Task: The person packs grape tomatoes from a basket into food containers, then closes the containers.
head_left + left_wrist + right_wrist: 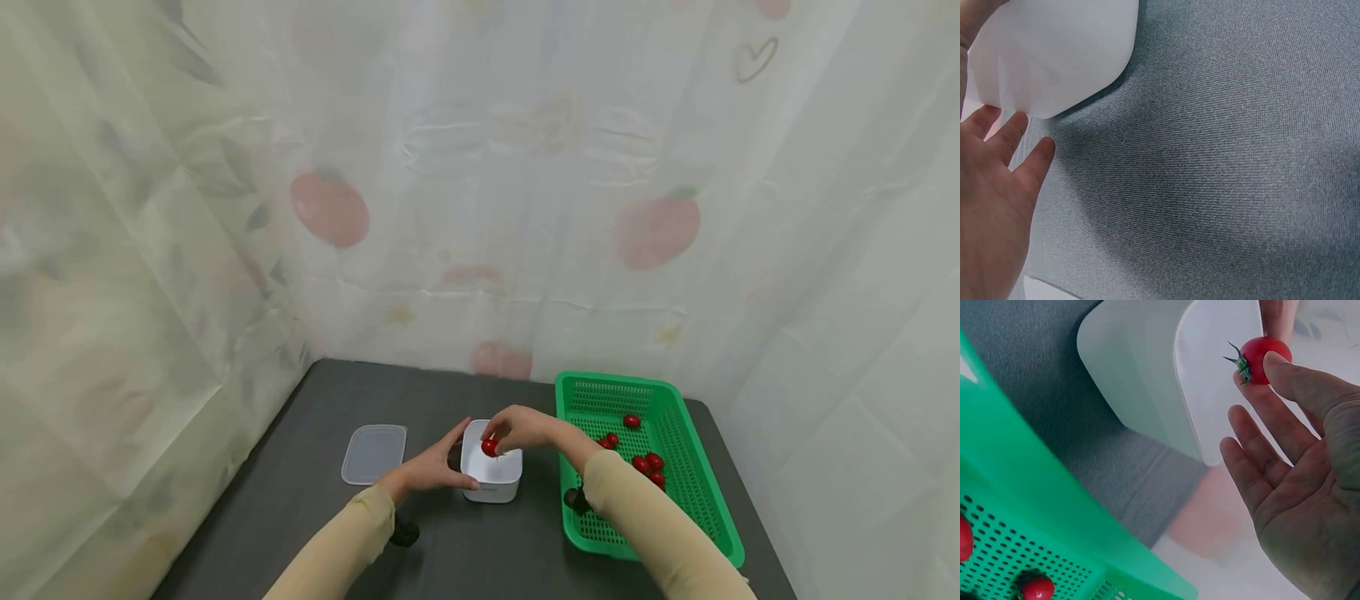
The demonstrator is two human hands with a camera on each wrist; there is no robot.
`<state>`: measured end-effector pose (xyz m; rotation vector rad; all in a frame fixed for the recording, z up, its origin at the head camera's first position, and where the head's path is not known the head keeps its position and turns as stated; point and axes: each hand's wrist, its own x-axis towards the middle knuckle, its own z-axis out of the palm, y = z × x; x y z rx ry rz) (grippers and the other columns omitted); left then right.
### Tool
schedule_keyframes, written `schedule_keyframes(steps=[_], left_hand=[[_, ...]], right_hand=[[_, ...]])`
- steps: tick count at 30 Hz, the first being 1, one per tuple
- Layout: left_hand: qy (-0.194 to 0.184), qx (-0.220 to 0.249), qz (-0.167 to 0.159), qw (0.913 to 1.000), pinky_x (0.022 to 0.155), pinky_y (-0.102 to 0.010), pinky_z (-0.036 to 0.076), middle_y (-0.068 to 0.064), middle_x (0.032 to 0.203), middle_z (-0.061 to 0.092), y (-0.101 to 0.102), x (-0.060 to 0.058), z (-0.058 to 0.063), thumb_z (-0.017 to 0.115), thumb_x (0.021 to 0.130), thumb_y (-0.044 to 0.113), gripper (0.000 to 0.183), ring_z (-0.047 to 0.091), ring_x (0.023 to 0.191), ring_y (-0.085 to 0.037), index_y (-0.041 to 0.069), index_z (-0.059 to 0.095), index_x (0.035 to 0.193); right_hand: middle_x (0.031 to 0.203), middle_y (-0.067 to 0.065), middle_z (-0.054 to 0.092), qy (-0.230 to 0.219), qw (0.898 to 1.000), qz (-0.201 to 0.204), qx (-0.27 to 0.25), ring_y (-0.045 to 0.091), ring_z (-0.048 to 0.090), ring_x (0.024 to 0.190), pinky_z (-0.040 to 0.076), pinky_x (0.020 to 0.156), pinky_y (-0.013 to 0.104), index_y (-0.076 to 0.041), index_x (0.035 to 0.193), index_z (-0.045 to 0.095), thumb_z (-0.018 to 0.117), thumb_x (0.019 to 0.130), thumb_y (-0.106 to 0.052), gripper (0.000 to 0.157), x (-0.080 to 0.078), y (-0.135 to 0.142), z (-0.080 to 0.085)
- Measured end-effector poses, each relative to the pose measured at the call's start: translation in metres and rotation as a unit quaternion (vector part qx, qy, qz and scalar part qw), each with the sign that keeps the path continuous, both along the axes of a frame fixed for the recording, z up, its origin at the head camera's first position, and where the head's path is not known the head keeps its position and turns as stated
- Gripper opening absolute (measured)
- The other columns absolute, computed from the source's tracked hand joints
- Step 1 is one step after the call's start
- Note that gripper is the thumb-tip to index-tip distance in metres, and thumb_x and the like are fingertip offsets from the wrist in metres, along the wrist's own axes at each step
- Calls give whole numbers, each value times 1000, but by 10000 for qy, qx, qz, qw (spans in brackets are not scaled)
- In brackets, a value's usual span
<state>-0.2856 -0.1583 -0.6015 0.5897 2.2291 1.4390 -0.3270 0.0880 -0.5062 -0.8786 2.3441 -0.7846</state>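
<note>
A cherry tomato (1269, 356) with its green stem on is pinched between the thumb and forefinger of my right hand (1316, 444). The other fingers of that hand are spread loosely. In the head view, the tomato is over the open mouth of a white square container (492, 493) with rounded corners. My left hand (429, 468) holds this container from its left, thumb at the near side and fingers at the far side. The left wrist view shows those fingers (1009, 132) by the container's wall.
Right of the container stands a green perforated basket (708, 500) with several red tomatoes (641, 464) in it. A flat translucent lid (375, 454) lies on the dark grey table (465, 550) to the left. Printed curtains (465, 183) surround the table's back and sides.
</note>
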Motion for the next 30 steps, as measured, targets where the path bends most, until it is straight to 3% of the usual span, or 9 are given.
schedule_keyframes(steps=[9,23,30], left_hand=[[86,-105,-113,9998,111,-61,35,-17,167,16,-2,-1,1,85,87,29,117,23,150,-41,26,-2,165],[25,-49,-93,9999,113,-60,34,-21,167,16,-1,-2,2,84,87,27,114,25,150,-41,23,2,166],[-24,-32,-22,10000,111,-61,35,-21,167,16,-2,-2,0,85,86,28,115,27,149,-39,24,3,166]], right_hand=[[101,-3,71,129,9994,196,239,9,63,88,55,76,27,-12,118,74,74,93,-6,26,3,-10,-7],[95,-6,69,586,9945,385,781,6,61,83,53,72,25,-14,112,76,76,89,-7,24,4,-23,-15],[100,-5,71,693,9934,377,833,6,62,87,54,75,26,-14,118,76,76,92,-12,26,5,-20,-12]])
